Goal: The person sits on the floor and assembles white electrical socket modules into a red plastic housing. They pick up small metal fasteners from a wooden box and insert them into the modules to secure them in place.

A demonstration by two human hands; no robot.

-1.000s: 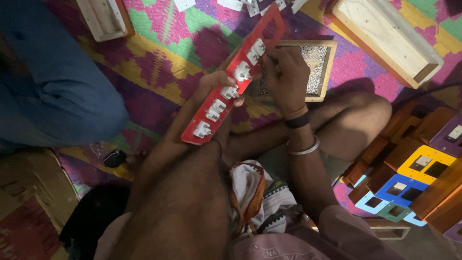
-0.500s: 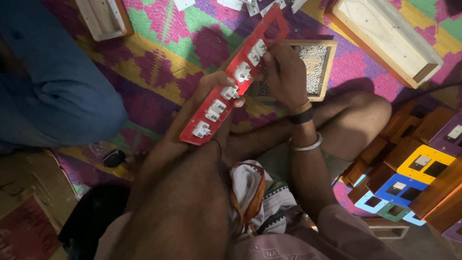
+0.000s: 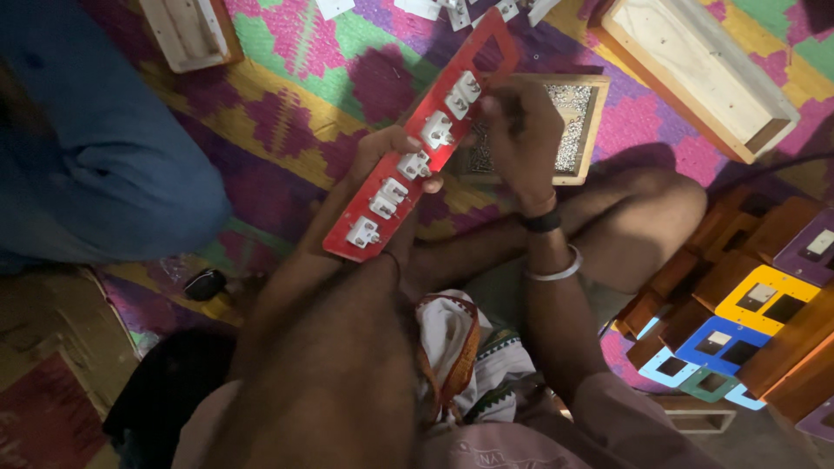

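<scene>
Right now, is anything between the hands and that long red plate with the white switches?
Nothing visible is. The left hand grips the red plate from underneath, and the right hand touches its upper edge.

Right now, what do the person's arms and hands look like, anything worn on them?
Both forearms are bare, with no sleeves reaching them. The right wrist carries a black band and, further up the arm, a thin silver bangle. The left hand and right hand wear no gloves; no rings can be made out in the dim light. Pinkish cloth shows at the right upper arm.
</scene>
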